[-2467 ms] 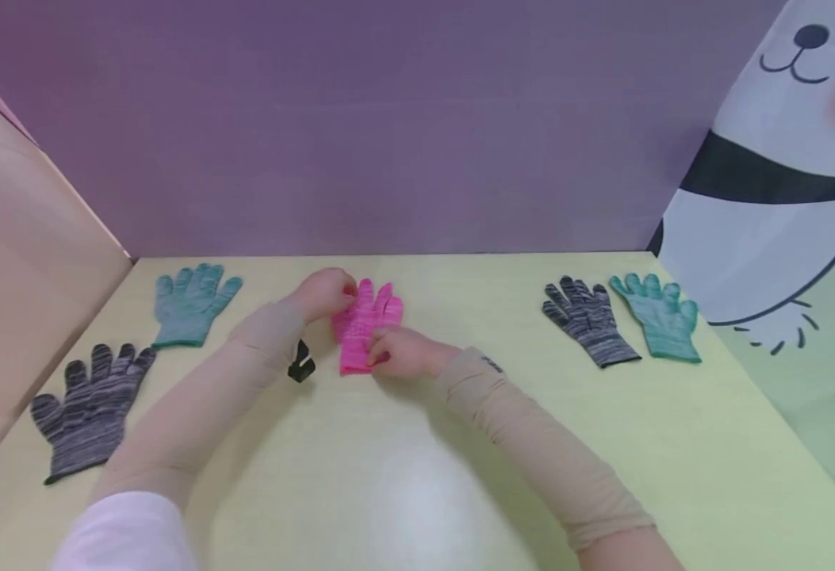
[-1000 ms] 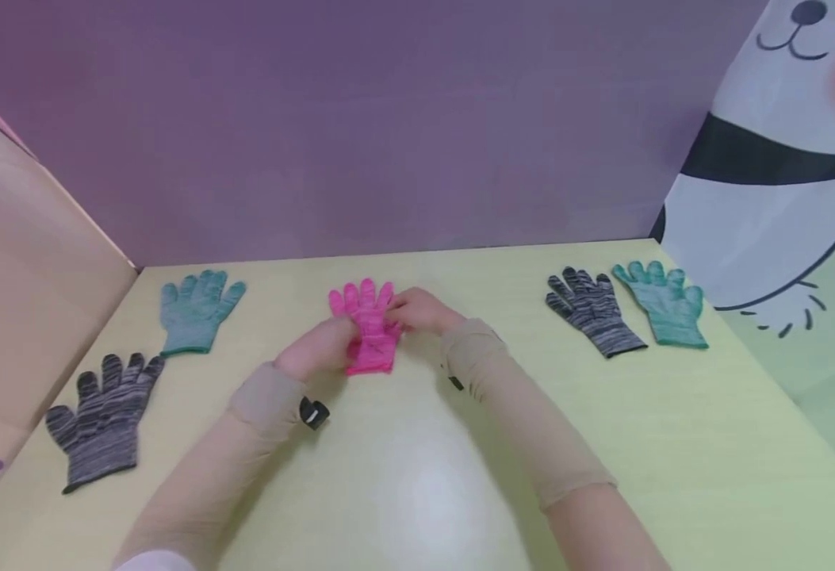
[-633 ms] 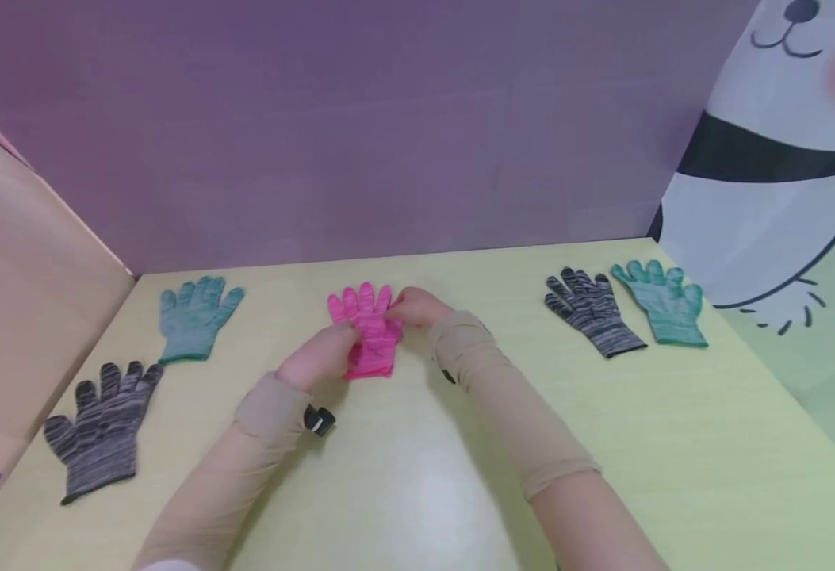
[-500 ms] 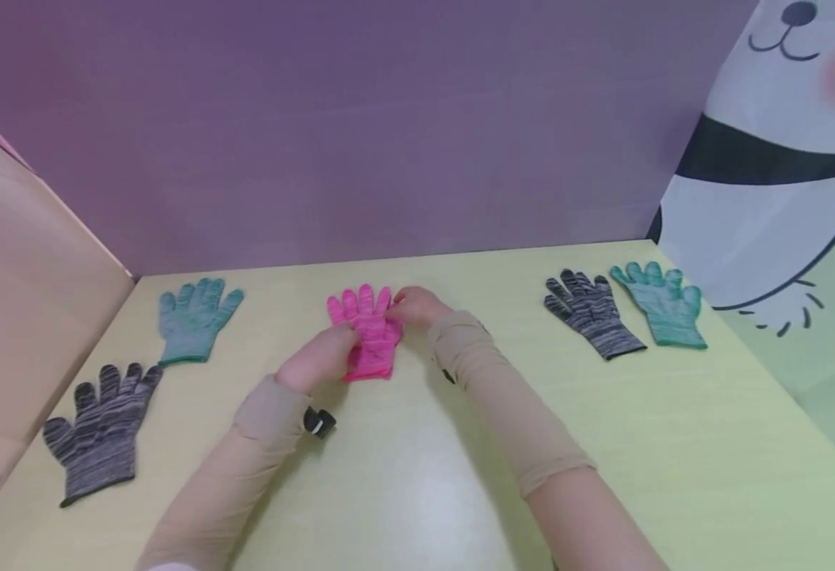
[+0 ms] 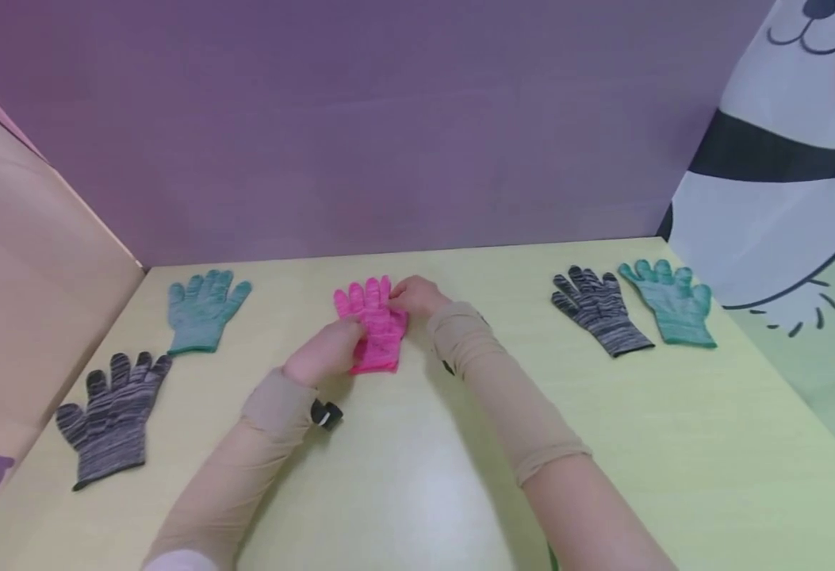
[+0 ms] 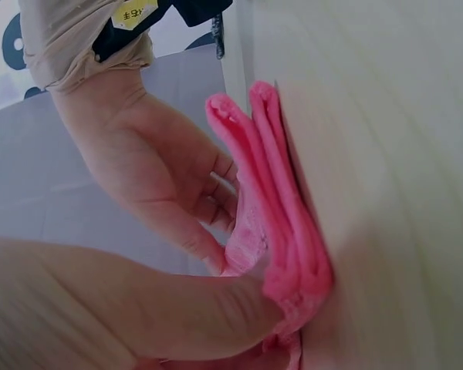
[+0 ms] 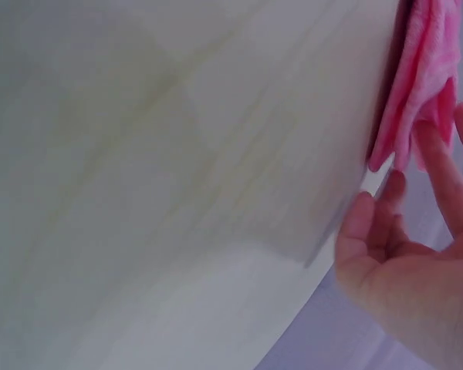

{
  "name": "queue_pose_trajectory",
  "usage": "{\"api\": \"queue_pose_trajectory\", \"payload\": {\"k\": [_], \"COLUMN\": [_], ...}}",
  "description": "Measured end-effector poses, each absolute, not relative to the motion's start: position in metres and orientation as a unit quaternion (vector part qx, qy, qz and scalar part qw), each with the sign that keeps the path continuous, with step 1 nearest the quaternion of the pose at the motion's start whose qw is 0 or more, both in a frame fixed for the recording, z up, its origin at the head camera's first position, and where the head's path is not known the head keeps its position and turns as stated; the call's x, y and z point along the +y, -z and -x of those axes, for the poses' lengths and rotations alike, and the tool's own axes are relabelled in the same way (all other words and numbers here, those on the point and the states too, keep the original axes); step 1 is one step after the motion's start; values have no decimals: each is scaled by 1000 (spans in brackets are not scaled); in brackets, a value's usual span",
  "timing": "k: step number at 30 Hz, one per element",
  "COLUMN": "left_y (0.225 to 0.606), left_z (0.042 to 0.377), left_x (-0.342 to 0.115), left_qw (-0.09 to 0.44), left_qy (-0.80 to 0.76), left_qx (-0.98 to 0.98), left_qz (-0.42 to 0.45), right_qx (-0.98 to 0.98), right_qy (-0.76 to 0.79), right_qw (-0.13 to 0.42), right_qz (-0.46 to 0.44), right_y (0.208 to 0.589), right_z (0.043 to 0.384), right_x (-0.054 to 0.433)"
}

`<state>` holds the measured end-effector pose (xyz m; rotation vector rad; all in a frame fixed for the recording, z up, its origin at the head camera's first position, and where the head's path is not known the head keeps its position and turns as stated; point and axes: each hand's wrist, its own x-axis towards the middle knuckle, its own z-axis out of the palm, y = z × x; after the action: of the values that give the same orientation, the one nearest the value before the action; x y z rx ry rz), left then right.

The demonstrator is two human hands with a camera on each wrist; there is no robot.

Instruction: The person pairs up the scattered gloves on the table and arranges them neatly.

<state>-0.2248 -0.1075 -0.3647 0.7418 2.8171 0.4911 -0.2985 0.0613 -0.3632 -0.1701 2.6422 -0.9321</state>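
A pair of pink knit gloves (image 5: pixel 381 337) lies layered near the back middle of the table, fingers toward the back wall. My left hand (image 5: pixel 326 350) pinches their left side above the cuff; in the left wrist view its thumb (image 6: pixel 224 308) presses on the folded pink layers (image 6: pixel 285 208). From the other side my right hand (image 5: pixel 419 296) pinches the gloves' upper right edge near the fingers. In the right wrist view, the right hand (image 7: pixel 405 254) has a fingertip at the pink knit (image 7: pixel 424 69), its other fingers loosely curled.
On the left of the table (image 5: pixel 417 492) lie a green glove (image 5: pixel 205 312) and a grey-black glove (image 5: pixel 117 420). To the right lie another grey-black glove (image 5: pixel 599 309) and a green one (image 5: pixel 670 301). A purple wall (image 5: pixel 403 127) rises behind the table.
My left hand has shifted from the pink gloves' fingers down toward the cuff. My right hand has gone from the cuff up to the finger end. The last half second shows little motion.
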Motion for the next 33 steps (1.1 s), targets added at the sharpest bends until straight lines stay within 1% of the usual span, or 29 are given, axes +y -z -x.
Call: {"api": "queue_pose_trajectory", "payload": {"k": [6,12,18,28,33], "left_y": [362,362,362,366,366], "left_z": [225,227,227,225,224], "left_x": [-105,-104,-104,-104,-106], "left_qw": [98,86,91,80,71], "left_qy": [-159,-152,-161,-139,-137], "left_qx": [948,946,947,949,948], "left_qz": [-257,-273,-263,-271,-276], "right_qx": [936,942,962,985,996], "right_qy": [320,305,223,150,35], "right_qw": [135,123,120,84,47], "right_qz": [58,72,97,34,70], "right_y": [367,368,369,369,372], "right_z": [301,302,303,300,303], "right_x": [56,55,53,47,40]}}
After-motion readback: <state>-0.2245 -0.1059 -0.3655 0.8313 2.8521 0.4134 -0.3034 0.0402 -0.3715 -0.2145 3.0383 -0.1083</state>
